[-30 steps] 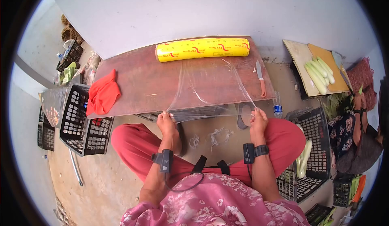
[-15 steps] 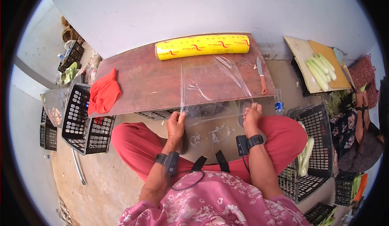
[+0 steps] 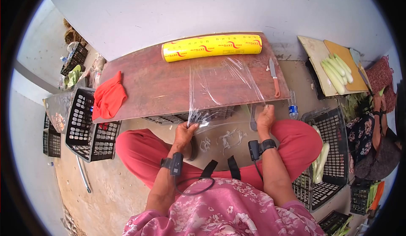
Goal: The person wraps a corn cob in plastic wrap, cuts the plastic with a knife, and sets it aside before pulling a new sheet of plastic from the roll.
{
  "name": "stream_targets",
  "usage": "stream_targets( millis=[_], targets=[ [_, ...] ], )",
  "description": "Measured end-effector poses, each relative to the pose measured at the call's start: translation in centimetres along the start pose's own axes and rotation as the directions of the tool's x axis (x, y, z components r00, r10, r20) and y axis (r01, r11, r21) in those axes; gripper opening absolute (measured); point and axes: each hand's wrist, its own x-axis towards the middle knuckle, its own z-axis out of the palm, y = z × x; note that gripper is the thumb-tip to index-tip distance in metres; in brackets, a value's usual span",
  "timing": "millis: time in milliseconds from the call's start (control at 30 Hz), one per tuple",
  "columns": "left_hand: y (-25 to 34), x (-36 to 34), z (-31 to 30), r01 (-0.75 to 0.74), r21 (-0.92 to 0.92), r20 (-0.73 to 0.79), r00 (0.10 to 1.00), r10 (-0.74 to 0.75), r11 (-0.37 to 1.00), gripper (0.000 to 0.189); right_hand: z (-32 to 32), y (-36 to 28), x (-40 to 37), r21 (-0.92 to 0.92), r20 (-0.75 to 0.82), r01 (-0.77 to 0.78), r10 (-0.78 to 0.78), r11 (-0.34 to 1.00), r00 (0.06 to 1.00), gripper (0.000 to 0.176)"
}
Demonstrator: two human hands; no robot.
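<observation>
A yellow printed roll of cling film (image 3: 212,47) lies along the far side of the low reddish-brown table (image 3: 156,85). From it a sheet of clear plastic film (image 3: 220,85) stretches toward me and over the near edge. My left hand (image 3: 184,133) is closed on the left corner of the sheet, just below the table edge. My right hand (image 3: 265,118) pinches the right corner, slightly higher. Between the hands the film's edge hangs loosely and shines with creases near the left hand.
A knife (image 3: 274,78) with an orange handle and a red cloth (image 3: 109,95) lie on the table. Black crates (image 3: 80,126) stand at the left, another crate (image 3: 327,151) at the right. Pale green vegetables (image 3: 337,73) rest on a board. A co-worker's arm (image 3: 377,113) shows far right.
My left hand has moved slightly down and its end of the film has bunched. My right hand has risen a little. The roll stays in about the same place.
</observation>
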Motion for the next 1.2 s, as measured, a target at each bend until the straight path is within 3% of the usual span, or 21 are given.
stream_targets(
  millis=[67,167,467,567,667,767,867,967,1000,1100,1200],
  targets=[
    [0.7,-0.4,-0.3,-0.028,0.012,-0.014,1.000,0.028,1.000,0.020,0.9,1.2,0.3,0.190,-0.021,-0.012,0.016,0.982,1.000,0.016],
    [1.4,-0.6,-0.4,-0.139,-0.099,0.005,0.990,0.140,0.985,0.020,-1.8,-1.4,1.1,0.269,0.038,-0.179,0.176,0.946,0.984,0.017],
    [4.9,-1.7,-1.2,0.107,-0.447,-0.067,0.986,-0.153,0.888,0.023,-3.3,-2.7,2.4,0.422,-0.079,-0.038,0.079,0.906,0.994,0.019],
    [5.2,-1.7,-1.0,0.174,-0.458,-0.064,0.971,-0.228,0.872,0.024,-2.2,-0.3,2.3,0.340,-0.014,-0.123,0.135,0.932,0.991,0.020],
    [3.0,-1.0,-0.4,0.128,-0.434,-0.127,0.971,-0.201,0.892,0.025,-0.2,1.3,1.2,0.336,0.005,-0.156,0.164,0.929,0.986,0.020],
    [1.8,-0.6,-0.7,0.115,-0.348,-0.146,0.974,-0.175,0.930,0.027,-0.8,0.6,0.9,0.302,0.041,-0.160,0.155,0.940,0.987,0.021],
    [-1.0,0.2,-0.5,-0.158,0.006,-0.200,0.967,0.156,0.987,0.027,0.7,3.1,0.6,0.153,-0.002,-0.014,0.014,0.988,1.000,0.019],
    [1.5,-0.8,0.6,-0.125,0.517,-0.217,0.938,0.271,0.847,0.024,0.1,1.3,0.1,0.021,0.103,0.000,-0.002,1.000,0.995,0.018],
    [2.8,-1.1,0.7,-0.055,0.577,-0.181,0.964,0.194,0.815,0.022,0.2,1.2,0.1,0.001,0.095,0.004,-0.004,1.000,0.995,0.018],
    [2.4,-0.6,0.9,-0.068,0.590,-0.188,0.957,0.219,0.804,0.022,0.5,0.5,0.6,-0.037,0.084,0.015,-0.012,0.999,0.996,0.018],
    [1.0,-0.3,0.9,-0.201,0.539,-0.170,0.925,0.340,0.818,0.026,0.6,0.2,0.8,0.005,0.072,0.037,-0.037,0.999,0.997,0.018]
  ],
)
